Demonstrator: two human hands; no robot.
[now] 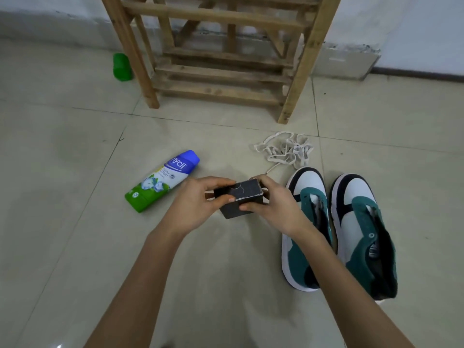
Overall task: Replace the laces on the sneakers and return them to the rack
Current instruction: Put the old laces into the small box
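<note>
Left sneaker (307, 189) and right sneaker (356, 219): white, teal, black, unlaced, side by side on the floor (75, 151), toes toward the wooden rack (221, 74). I see loose white laces (283, 149) heaped just past the left toe. Small black box (242, 197) gripped between left hand (193, 204) and right hand (275, 205).

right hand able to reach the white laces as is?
Probably, once freed: only bare floor lies between the right hand and the white laces, but it grips the black box together with the left hand.
</note>
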